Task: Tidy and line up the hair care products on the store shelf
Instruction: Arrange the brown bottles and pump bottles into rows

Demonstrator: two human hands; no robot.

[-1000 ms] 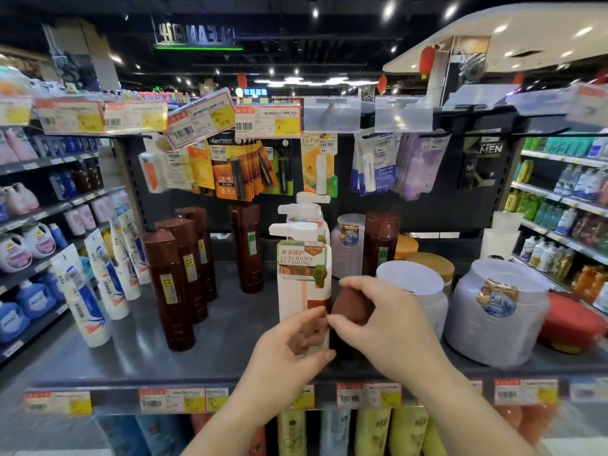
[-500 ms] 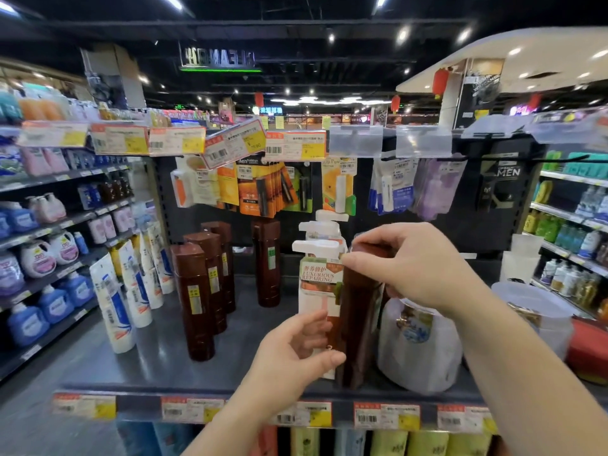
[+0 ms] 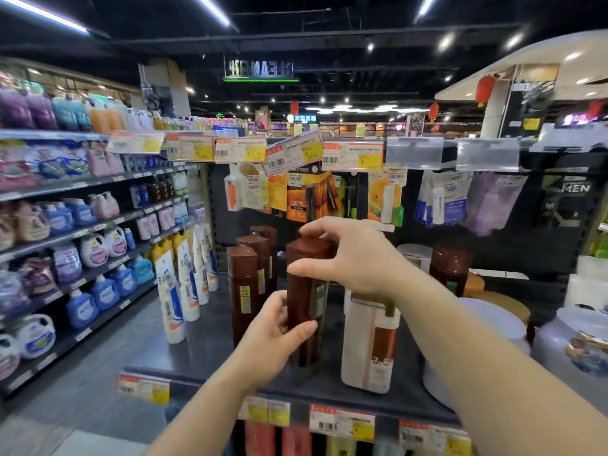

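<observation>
A tall brown bottle (image 3: 304, 301) stands upright near the front of the dark shelf (image 3: 210, 350). My right hand (image 3: 348, 255) grips its cap from above and the right. My left hand (image 3: 273, 334) wraps its lower body from the left. Just left of it, three matching brown bottles (image 3: 243, 287) stand in a row running back. To the right stands a white and brown pump bottle (image 3: 368, 343), its top hidden by my right wrist. Another brown bottle (image 3: 450, 268) stands further back on the right.
White tubes (image 3: 171, 297) line the shelf's left edge. Large pale tubs (image 3: 579, 343) sit at the right. Packets hang from hooks (image 3: 306, 195) above the bottles. Price tags (image 3: 342, 422) run along the shelf front. A side aisle of detergent bottles (image 3: 82, 245) fills the left.
Both hands have carried the brown bottle leftward, from in front of the pump bottle to beside the row of brown bottles. My left hand now holds it. The view has swung up and left.
</observation>
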